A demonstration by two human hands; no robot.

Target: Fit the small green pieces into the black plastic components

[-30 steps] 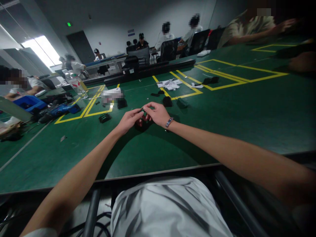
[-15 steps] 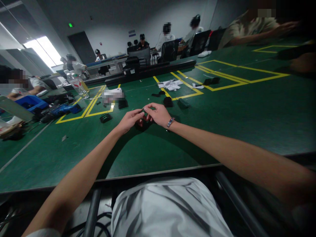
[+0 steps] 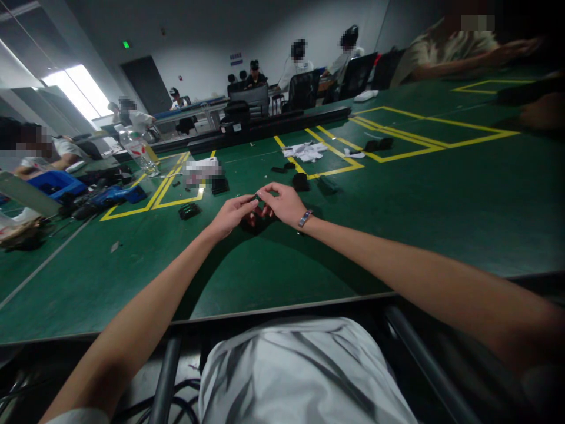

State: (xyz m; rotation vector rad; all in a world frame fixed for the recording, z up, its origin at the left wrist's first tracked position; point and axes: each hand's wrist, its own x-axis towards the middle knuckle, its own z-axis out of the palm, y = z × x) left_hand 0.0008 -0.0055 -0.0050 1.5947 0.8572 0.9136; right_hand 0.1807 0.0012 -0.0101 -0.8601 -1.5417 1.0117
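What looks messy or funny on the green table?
The white pieces lie in a jumbled heap across a yellow line, and a small scrap lies off by itself, like litter. I can see no spill.

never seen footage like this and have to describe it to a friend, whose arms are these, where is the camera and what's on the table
These are a person's bare arms, with no machine involved. The camera is worn on the head, looking forward and down, so every picture comes from that one view.

The left hand and right hand meet over a green table, their fingertips around a small dark piece; it is too small to identify. A bracelet circles the right wrist.

Farther off lie white scraps, small black parts, a clear bottle and a blue tray. Yellow lines mark the surface, and other people sit beyond.
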